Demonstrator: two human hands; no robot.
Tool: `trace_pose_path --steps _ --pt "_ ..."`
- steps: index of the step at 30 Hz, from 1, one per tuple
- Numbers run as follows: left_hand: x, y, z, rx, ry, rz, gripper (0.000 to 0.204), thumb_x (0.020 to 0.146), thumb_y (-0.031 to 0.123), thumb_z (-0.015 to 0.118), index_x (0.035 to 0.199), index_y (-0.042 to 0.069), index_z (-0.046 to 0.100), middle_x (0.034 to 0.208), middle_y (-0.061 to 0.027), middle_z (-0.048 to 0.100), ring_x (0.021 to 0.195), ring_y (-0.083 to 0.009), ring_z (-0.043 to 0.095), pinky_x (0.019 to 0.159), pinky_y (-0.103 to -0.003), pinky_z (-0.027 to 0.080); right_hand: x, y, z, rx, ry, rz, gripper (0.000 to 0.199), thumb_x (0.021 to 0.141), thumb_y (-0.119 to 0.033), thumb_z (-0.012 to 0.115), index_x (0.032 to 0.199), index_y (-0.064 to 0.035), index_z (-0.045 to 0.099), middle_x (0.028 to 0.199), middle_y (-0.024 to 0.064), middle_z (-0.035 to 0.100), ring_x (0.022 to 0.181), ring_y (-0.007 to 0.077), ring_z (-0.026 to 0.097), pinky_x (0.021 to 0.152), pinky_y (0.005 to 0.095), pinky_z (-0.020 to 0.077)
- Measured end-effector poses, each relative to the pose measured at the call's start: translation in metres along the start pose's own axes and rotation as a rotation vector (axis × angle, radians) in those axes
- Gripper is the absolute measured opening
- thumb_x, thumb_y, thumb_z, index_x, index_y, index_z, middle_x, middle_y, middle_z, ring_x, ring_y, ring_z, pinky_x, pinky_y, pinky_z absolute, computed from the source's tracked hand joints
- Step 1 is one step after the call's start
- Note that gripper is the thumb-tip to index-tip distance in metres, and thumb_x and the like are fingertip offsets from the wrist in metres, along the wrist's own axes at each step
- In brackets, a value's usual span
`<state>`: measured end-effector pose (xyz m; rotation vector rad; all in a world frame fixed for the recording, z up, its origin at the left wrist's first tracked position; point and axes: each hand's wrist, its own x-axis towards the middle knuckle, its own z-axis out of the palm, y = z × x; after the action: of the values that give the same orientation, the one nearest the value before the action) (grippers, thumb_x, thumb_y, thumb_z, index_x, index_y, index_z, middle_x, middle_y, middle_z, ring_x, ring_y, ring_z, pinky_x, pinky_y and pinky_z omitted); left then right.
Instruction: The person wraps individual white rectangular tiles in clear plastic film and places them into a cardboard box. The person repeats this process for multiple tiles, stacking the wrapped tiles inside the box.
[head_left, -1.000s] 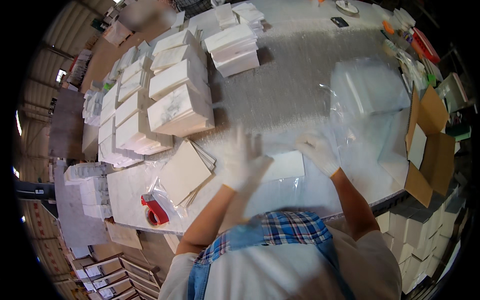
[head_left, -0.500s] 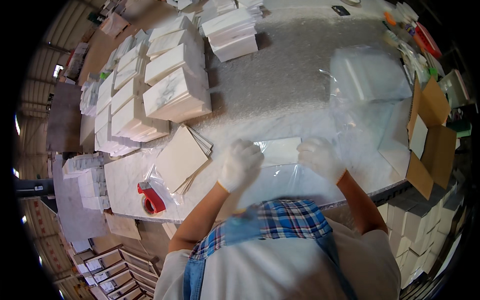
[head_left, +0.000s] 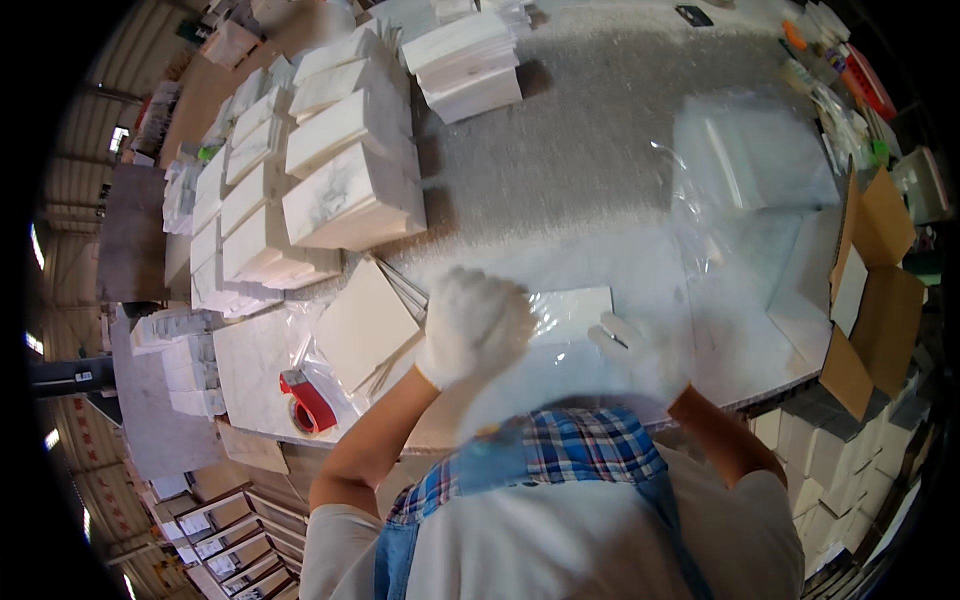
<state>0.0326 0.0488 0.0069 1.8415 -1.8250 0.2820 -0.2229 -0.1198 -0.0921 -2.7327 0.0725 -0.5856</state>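
Observation:
A white rectangular tile (head_left: 585, 312) lies flat under shiny clear plastic film (head_left: 558, 352) on the marble worktop in front of me. My left hand (head_left: 475, 325), in a white knit glove and smeared by motion, is closed at the tile's left end, on the film. At the right end, my gloved right hand (head_left: 645, 352) has its fingers bent together near the tile's lower corner. A small dark sliver shows at those fingertips; I cannot make out what it is. Left of my left hand is a fanned stack of cream square sheets (head_left: 368, 325).
A red tape dispenser (head_left: 310, 402) rests at the front left edge. Tall stacks of white marble tiles (head_left: 350, 190) stand at the back left. To the right are a pile of clear plastic bags (head_left: 755, 150) and an open cardboard box (head_left: 870, 320).
My left hand has risen slightly and blurs as it moves at the tile's end. My right hand has slid down to the tile's lower right corner. The view has shifted a little.

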Motion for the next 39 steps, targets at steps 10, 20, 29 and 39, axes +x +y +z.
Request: trace_pose_path --steps 10,20,29,39 --pt "0.219 -0.194 0.025 0.653 -0.075 -0.336 0.075 0.075 0.039 0.084 0.139 0.011 0.055 0.138 -0.02 0.059 0.132 -0.0386 0.055 0.104 -0.05 0.047 0.02 -0.004 -0.01 -0.083 0.092 0.016 0.021 0.074 -0.018 0.068 0.095 -0.018 0.069 0.098 -0.0006 0.066 0.079 0.0187 0.066 0.072 0.0355 0.0526" --pt "0.273 -0.279 0.02 0.393 -0.593 -0.487 0.1 0.06 0.061 0.091 0.137 0.007 0.056 0.137 -0.0219 0.061 0.126 -0.0371 0.061 0.104 -0.045 0.05 0.023 -0.001 -0.016 -0.059 0.119 0.064 0.018 0.077 -0.017 0.067 0.094 -0.0182 0.068 0.096 -0.002 0.065 0.08 0.0163 0.067 0.07 0.0336 0.0528" --pt "0.231 -0.23 0.004 0.371 -0.27 -0.409 0.092 0.067 0.058 0.088 0.136 0.006 0.057 0.121 -0.0215 0.067 0.117 -0.0395 0.064 0.097 -0.047 0.053 0.006 0.003 -0.004 -0.032 0.122 0.045 0.026 0.079 -0.019 0.069 0.105 -0.019 0.073 0.11 -0.0011 0.068 0.092 0.0172 0.067 0.078 0.0358 0.0534" --pt "0.07 0.009 0.033 0.176 -0.797 -0.247 0.078 0.074 0.049 0.083 0.127 -0.001 0.056 0.109 -0.0209 0.064 0.105 -0.0395 0.061 0.094 -0.051 0.049 -0.007 -0.009 -0.002 -0.076 0.101 0.088 0.025 0.085 -0.02 0.067 0.109 -0.0157 0.072 0.114 0.0014 0.069 0.093 0.0195 0.067 0.081 0.0372 0.0527"
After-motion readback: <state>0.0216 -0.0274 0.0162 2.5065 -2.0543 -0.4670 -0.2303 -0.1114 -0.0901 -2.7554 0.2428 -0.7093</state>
